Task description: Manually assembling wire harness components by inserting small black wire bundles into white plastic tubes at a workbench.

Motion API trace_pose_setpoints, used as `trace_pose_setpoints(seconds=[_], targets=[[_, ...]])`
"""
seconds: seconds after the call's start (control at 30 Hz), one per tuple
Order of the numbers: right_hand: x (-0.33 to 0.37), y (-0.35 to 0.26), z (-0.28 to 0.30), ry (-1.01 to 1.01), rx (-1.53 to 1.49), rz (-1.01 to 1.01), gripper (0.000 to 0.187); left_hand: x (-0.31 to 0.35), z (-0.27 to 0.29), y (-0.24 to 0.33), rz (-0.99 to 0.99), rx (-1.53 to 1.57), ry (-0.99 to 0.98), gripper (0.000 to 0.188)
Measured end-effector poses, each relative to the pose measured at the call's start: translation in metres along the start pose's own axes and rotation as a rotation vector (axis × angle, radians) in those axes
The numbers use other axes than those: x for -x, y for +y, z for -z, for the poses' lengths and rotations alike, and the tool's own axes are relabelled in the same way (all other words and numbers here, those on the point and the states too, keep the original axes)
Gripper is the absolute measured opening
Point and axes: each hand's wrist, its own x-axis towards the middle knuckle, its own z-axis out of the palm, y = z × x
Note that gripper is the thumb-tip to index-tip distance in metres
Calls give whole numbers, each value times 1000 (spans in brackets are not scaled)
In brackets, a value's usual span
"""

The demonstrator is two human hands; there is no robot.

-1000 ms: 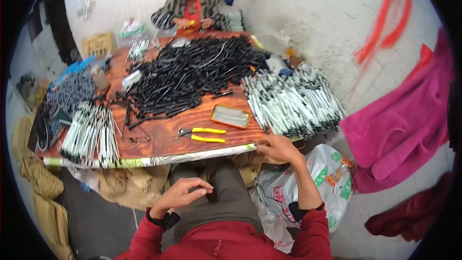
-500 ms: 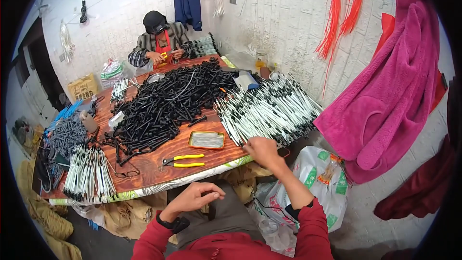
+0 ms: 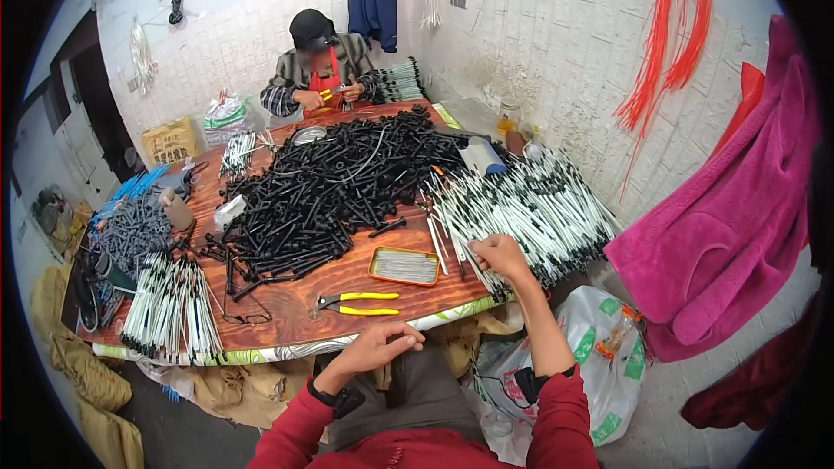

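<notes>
My right hand (image 3: 501, 257) is closed at the near left edge of a wide pile of thin white rods with black ends (image 3: 534, 208). Its fingertips press together over the rod ends, and what they pinch is hidden. Over my lap, just off the table's front edge, my left hand (image 3: 380, 347) hangs with loosely bent fingers and nothing in it. Between the hands and the big heap of black plastic parts (image 3: 321, 182) lie yellow-handled pliers (image 3: 368, 296) and a small tin of thin metal pins (image 3: 404, 266).
Across the wooden table (image 3: 291, 302) a co-worker (image 3: 321, 69) holds yellow-handled pliers. At the left are another bundle of white rods (image 3: 174, 308), glasses (image 3: 248, 318) and grey parts (image 3: 135, 230). A plastic bag (image 3: 582, 330) stands by my right arm; a pink coat (image 3: 695, 243) hangs at the right.
The view has swung left, so the table appears shifted right. My right hand has reached slightly farther over the white rods, and a couple of rods now lie apart at the pile's left edge.
</notes>
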Motion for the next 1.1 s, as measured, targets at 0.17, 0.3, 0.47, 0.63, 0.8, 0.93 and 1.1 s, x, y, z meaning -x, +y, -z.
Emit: trace_pose_setpoints(seconds=[0.17, 0.3, 0.47, 0.63, 0.8, 0.93, 1.1], targets=[[14, -6, 2, -6, -268, -66, 24, -17, 4, -11, 2, 139, 25, 23], [19, -5, 1, 170, -433, 73, 19, -35, 9, -20, 9, 188, 15, 25], [18, -3, 2, 175, -517, 63, 13, -58, 1, -8, 124, 247, 92, 33], [34, -17, 16, 182, -802, 44, 8, -78, 5, -4, 102, 218, 95, 44], [39, 7, 33, 11, -997, 112, 10, -94, 5, 12, 135, 372, 131, 51], [51, -2, 26, -180, -943, 59, 15, -95, 10, 16, 72, 462, 206, 52], [79, 5, -15, -346, -691, 63, 18, -82, 18, 42, -224, 592, 448, 50]])
